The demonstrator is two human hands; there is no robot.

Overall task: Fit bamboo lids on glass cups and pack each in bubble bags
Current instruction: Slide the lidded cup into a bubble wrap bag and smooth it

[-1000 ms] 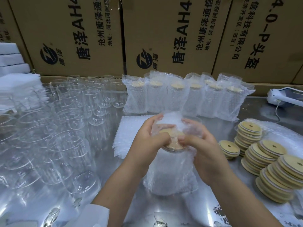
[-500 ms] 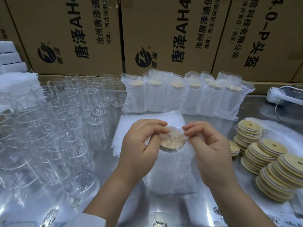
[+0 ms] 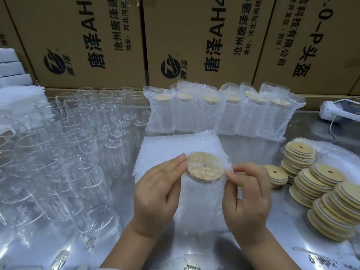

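Note:
A glass cup with a round bamboo lid (image 3: 205, 166) stands in a bubble bag (image 3: 200, 203) on the metal table, front centre. My left hand (image 3: 155, 193) grips the bag's left side by the lid. My right hand (image 3: 246, 195) pinches the bag's right top edge. The bag film lies flat over the lid. Behind it lies a flat stack of bubble bags (image 3: 175, 145). Several packed cups (image 3: 220, 114) stand in a row at the back. Bare glass cups (image 3: 64, 162) crowd the left. Stacks of bamboo lids (image 3: 319, 190) lie at the right.
Large printed cardboard boxes (image 3: 196, 39) wall off the back. White foam blocks (image 3: 11, 75) are piled at the far left. A white handheld device (image 3: 335, 112) with a cord lies at the back right. The steel table (image 3: 194, 250) shows in front of the hands.
My hands have drawn apart from over the lid to the bag's sides. The loose bag top that stood above the lid now lies flat over it, and the lid shows fully.

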